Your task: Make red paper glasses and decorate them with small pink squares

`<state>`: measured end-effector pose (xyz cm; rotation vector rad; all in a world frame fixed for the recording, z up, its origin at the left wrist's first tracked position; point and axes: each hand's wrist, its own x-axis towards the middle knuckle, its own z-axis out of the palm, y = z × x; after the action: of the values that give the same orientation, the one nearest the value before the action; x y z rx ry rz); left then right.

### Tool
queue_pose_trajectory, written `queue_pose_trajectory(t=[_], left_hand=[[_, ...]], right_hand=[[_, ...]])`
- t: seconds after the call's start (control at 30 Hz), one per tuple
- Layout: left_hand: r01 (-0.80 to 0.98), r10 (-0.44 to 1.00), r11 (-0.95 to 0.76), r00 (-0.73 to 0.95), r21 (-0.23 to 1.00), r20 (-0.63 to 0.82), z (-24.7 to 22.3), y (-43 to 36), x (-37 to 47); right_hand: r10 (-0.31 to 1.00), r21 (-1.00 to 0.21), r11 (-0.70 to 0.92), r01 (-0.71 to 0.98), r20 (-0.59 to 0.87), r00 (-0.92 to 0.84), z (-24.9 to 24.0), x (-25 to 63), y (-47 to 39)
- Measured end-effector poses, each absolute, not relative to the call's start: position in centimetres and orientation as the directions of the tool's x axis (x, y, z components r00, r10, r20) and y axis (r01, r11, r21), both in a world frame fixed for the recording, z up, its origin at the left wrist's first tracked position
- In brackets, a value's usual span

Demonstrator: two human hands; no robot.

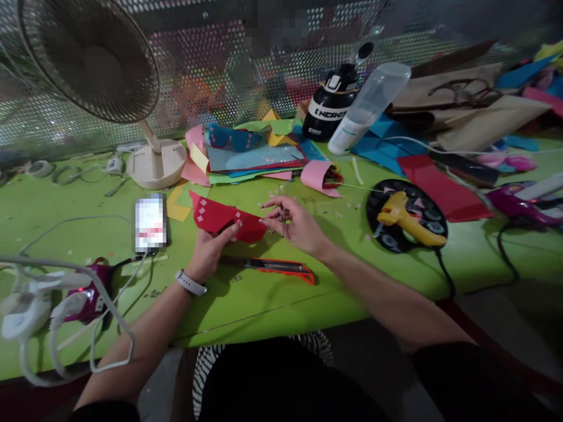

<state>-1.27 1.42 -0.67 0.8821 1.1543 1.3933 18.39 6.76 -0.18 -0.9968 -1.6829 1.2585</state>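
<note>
My left hand (215, 246) pinches a folded red paper piece (211, 212) with small pink diamond shapes on it, thumb in front. My right hand (299, 225) is at the paper's right end, its fingers closed around thin metal tweezers (282, 221) held nearly upright. Whether the right fingertips touch the paper, I cannot tell. Below the paper lies a box cutter (281, 266) with an orange-edged handle. Tiny pink paper bits are scattered on the green table (246, 310) to the right of my hands.
A fan (156, 164) and a phone (150, 223) stand and lie at left, near power strips with cables. Behind are stacked coloured papers (255, 161), a black bottle (329, 105) and a clear bottle (369, 108). A yellow glue gun (409, 220) rests on a black round tray (378, 196).
</note>
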Motion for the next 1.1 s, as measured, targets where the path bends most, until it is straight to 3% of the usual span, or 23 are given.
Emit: queue_pose_trajectory(t=[0.4, 0.57, 0.7, 0.93, 1.1], left_hand=[[-0.085, 0.970, -0.064, -0.241, 0.994, 0.042, 0.1, 1.4, -1.4], [-0.198, 0.991, 0.033, -0.123, 0.980, -0.058, 0.0, 1.6, -1.5], [-0.237, 0.980, 0.097, -0.147, 0.967, -0.134, -0.1, 1.8, -1.6], [-0.327, 0.969, 0.109, -0.175, 0.939, -0.173, 0.2, 2.4, -1.6], [-0.366, 0.961, 0.088, -0.213, 0.926, -0.176, 0.4, 2.5, -1.5]], right_hand=[[0.891, -0.955, 0.265, 0.135, 0.190, -0.413, 1.0, 17.8, 5.7], [0.887, -0.956, 0.268, 0.118, 0.196, -0.419, 1.0, 18.3, 6.3], [0.884, -0.964, 0.250, 0.087, 0.190, -0.428, 2.2, 20.1, 7.2], [0.974, -0.960, 0.170, 0.223, 0.130, -0.183, 2.8, 25.5, 7.3], [0.969, -0.897, 0.148, 0.416, 0.047, -0.242, 1.3, 27.7, 5.9]])
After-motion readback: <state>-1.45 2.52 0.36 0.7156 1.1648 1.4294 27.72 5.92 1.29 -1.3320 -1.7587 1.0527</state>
